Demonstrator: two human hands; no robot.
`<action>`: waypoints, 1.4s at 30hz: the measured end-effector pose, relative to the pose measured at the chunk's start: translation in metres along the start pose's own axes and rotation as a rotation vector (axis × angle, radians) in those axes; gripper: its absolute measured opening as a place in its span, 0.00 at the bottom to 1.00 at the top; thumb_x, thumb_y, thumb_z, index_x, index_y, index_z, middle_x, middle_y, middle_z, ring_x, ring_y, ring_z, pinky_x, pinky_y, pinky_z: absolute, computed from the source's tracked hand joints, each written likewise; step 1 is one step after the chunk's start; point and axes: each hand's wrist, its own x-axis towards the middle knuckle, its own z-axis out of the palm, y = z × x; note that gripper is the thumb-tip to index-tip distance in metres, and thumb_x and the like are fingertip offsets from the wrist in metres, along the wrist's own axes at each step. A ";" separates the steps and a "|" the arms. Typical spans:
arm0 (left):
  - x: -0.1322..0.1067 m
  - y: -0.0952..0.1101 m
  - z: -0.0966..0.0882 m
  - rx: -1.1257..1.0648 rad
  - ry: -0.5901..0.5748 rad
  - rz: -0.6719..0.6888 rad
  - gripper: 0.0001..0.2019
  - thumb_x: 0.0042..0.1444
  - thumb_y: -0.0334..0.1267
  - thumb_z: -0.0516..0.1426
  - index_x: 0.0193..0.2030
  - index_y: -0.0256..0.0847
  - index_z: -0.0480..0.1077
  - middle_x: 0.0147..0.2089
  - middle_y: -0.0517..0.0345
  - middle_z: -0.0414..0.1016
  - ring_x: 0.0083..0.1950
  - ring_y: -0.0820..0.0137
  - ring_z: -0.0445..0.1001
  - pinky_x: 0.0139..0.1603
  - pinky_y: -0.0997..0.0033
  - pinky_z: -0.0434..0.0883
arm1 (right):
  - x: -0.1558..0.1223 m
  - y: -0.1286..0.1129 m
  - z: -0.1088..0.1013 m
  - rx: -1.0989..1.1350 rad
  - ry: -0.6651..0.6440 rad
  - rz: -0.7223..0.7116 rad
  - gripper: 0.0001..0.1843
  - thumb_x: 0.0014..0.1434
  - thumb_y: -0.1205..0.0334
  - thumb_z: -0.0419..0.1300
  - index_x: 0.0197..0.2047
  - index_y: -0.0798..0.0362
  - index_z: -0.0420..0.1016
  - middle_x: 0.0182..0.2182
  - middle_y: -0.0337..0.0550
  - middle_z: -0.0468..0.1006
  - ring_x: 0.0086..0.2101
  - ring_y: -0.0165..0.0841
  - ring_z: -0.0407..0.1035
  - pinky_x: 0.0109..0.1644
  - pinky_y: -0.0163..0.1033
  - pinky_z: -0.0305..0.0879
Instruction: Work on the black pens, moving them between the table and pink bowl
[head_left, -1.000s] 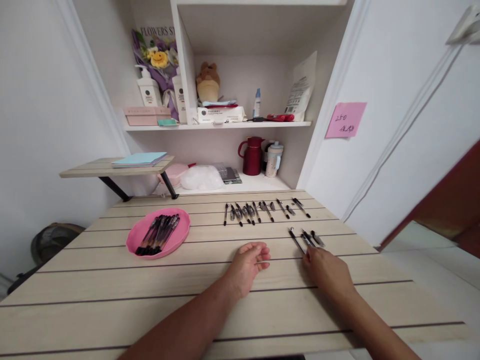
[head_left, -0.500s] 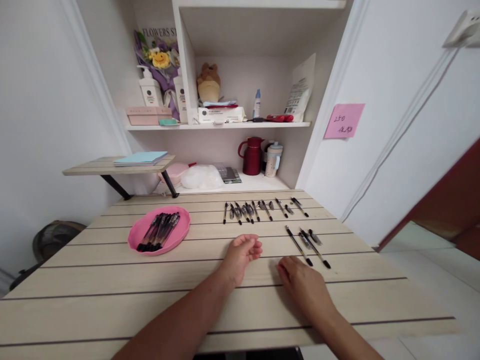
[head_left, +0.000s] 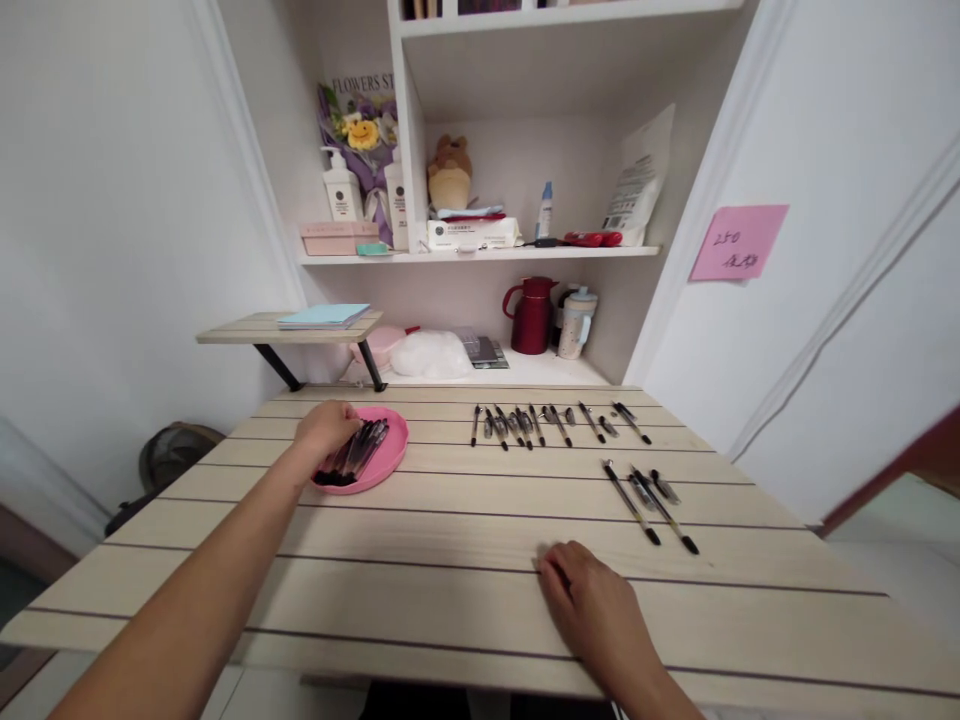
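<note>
My left hand (head_left: 324, 430) reaches out to the pink tray (head_left: 396, 452) at the table's left rear and lies on the black pens (head_left: 364, 450) in it. Its fingers are hidden behind the back of the hand. My right hand (head_left: 586, 602) rests palm down on the wooden table (head_left: 450, 545) near the front edge, fingers loosely bent, holding nothing. A few black pens (head_left: 649, 500) lie just beyond and to the right of it. Further back, a row of several pens and pen parts (head_left: 555, 424) is spread across the table.
Behind the table is a shelf unit with a red jug (head_left: 532, 315), a cup, bottles, a plush toy and boxes. A small raised shelf (head_left: 289, 328) with a blue book stands at the back left. A pink note (head_left: 738, 243) is stuck on the wall to the right.
My left hand has moved from the table's middle leftwards onto the pens in the pink tray. My right hand has pulled back from the pens at the right. The camera has turned left.
</note>
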 end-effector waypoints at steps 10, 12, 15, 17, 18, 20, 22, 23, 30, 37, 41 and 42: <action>-0.001 -0.019 0.026 0.273 -0.098 -0.094 0.05 0.35 0.34 0.60 0.17 0.38 0.66 0.25 0.47 0.73 0.37 0.56 0.72 0.32 0.68 0.62 | -0.006 0.004 0.006 -0.016 -0.044 0.012 0.16 0.60 0.54 0.42 0.31 0.47 0.67 0.30 0.41 0.73 0.27 0.34 0.69 0.25 0.36 0.53; -0.001 -0.019 0.023 0.253 -0.090 -0.101 0.05 0.33 0.33 0.59 0.16 0.38 0.65 0.25 0.46 0.73 0.37 0.55 0.72 0.32 0.67 0.62 | -0.007 0.005 0.007 -0.004 -0.059 0.017 0.15 0.60 0.54 0.42 0.31 0.47 0.67 0.30 0.41 0.73 0.27 0.35 0.69 0.26 0.37 0.53; -0.008 -0.012 0.017 0.204 -0.089 -0.091 0.07 0.38 0.36 0.57 0.16 0.38 0.65 0.22 0.48 0.71 0.32 0.58 0.72 0.29 0.67 0.62 | -0.007 0.005 0.006 0.049 -0.070 0.047 0.15 0.58 0.53 0.43 0.29 0.47 0.67 0.29 0.41 0.73 0.28 0.35 0.68 0.26 0.37 0.53; -0.020 0.000 0.019 0.037 -0.113 -0.028 0.09 0.43 0.39 0.54 0.17 0.38 0.65 0.19 0.52 0.69 0.26 0.64 0.71 0.26 0.70 0.62 | -0.002 0.003 0.003 0.144 -0.092 0.088 0.15 0.57 0.52 0.45 0.26 0.48 0.67 0.26 0.40 0.72 0.26 0.35 0.67 0.26 0.37 0.53; -0.029 0.010 0.023 -0.136 -0.146 0.024 0.09 0.44 0.39 0.53 0.18 0.38 0.64 0.18 0.54 0.68 0.23 0.67 0.69 0.25 0.72 0.61 | 0.003 0.001 0.000 0.227 -0.113 0.107 0.16 0.57 0.51 0.46 0.24 0.49 0.66 0.23 0.40 0.71 0.25 0.34 0.66 0.26 0.36 0.53; -0.050 0.034 0.039 -0.586 -0.258 0.169 0.05 0.43 0.37 0.54 0.22 0.38 0.64 0.20 0.58 0.68 0.21 0.73 0.67 0.23 0.75 0.61 | 0.020 -0.005 -0.007 0.474 -0.166 0.150 0.19 0.55 0.49 0.47 0.20 0.50 0.63 0.18 0.38 0.68 0.22 0.32 0.64 0.26 0.36 0.54; -0.074 0.060 0.061 -0.875 -0.486 0.168 0.06 0.43 0.38 0.55 0.25 0.38 0.62 0.21 0.59 0.69 0.20 0.75 0.67 0.22 0.77 0.61 | 0.044 -0.011 -0.015 0.788 -0.170 0.256 0.20 0.54 0.46 0.48 0.21 0.51 0.63 0.16 0.37 0.66 0.20 0.30 0.61 0.24 0.34 0.54; -0.086 0.072 0.073 -0.957 -0.585 0.149 0.07 0.42 0.38 0.56 0.26 0.38 0.62 0.22 0.59 0.69 0.20 0.74 0.68 0.21 0.77 0.61 | 0.058 -0.014 -0.018 0.934 -0.122 0.331 0.20 0.53 0.44 0.49 0.24 0.52 0.66 0.19 0.38 0.69 0.21 0.29 0.62 0.23 0.34 0.55; -0.122 0.120 0.129 -1.218 -0.878 -0.024 0.13 0.43 0.44 0.57 0.33 0.38 0.62 0.20 0.64 0.65 0.19 0.77 0.66 0.19 0.79 0.59 | 0.111 -0.016 -0.006 1.347 0.158 0.420 0.19 0.43 0.46 0.61 0.22 0.54 0.65 0.13 0.31 0.63 0.16 0.23 0.56 0.20 0.31 0.52; -0.125 0.132 0.158 -1.339 -0.844 -0.112 0.17 0.46 0.49 0.57 0.30 0.35 0.63 0.19 0.65 0.61 0.14 0.84 0.52 0.15 0.82 0.44 | 0.105 -0.011 0.010 1.447 0.118 0.563 0.19 0.46 0.45 0.57 0.22 0.52 0.60 0.10 0.29 0.61 0.09 0.23 0.54 0.13 0.30 0.47; -0.128 0.132 0.159 -1.468 -0.957 -0.114 0.16 0.46 0.48 0.58 0.30 0.35 0.63 0.20 0.65 0.60 0.14 0.86 0.48 0.15 0.83 0.41 | 0.105 -0.012 0.010 1.541 0.157 0.558 0.17 0.48 0.45 0.57 0.27 0.52 0.63 0.12 0.29 0.64 0.09 0.22 0.53 0.10 0.28 0.45; -0.127 0.131 0.156 -1.489 -1.010 -0.126 0.16 0.46 0.47 0.59 0.30 0.35 0.63 0.21 0.65 0.60 0.15 0.87 0.48 0.15 0.83 0.40 | 0.105 -0.013 0.009 1.567 0.168 0.546 0.17 0.47 0.46 0.57 0.28 0.52 0.64 0.14 0.30 0.65 0.09 0.22 0.53 0.11 0.28 0.46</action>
